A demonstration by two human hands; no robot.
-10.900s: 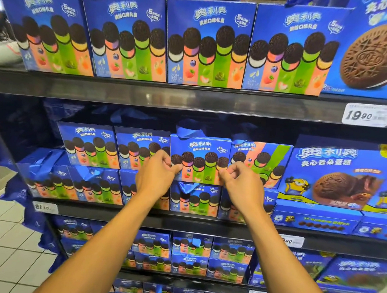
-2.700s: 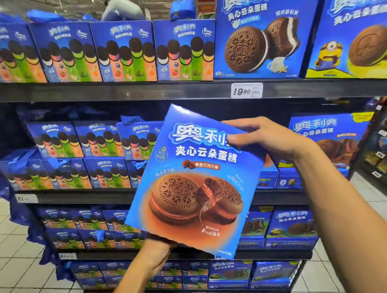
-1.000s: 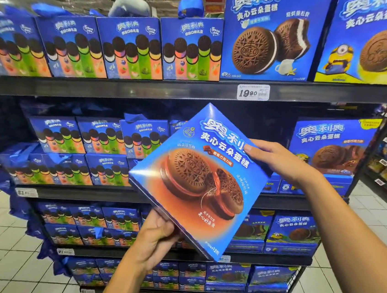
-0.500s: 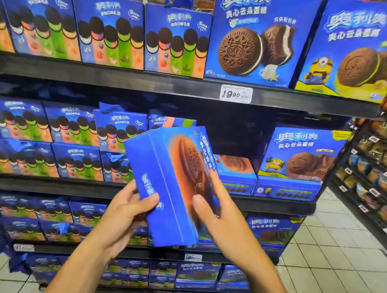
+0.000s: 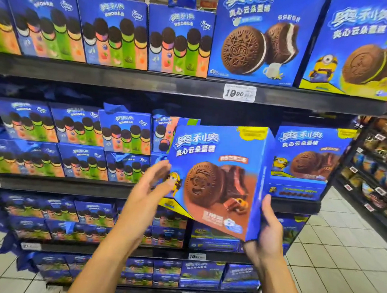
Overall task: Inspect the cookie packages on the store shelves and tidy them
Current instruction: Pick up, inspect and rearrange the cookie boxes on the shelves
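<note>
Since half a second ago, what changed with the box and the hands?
The cookie box was turned from edge-on so that its printed front, with a smiley-faced cookie, now faces the camera. The right hand moved to grip its lower right corner; the left hand let go and hovers open beside its left edge. The box stays in front of the middle shelf, not yet shelved.

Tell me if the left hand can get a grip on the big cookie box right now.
Probably yes: the left hand is open beside the cookie box, nothing between them, while the right hand holds its lower right corner.
</note>
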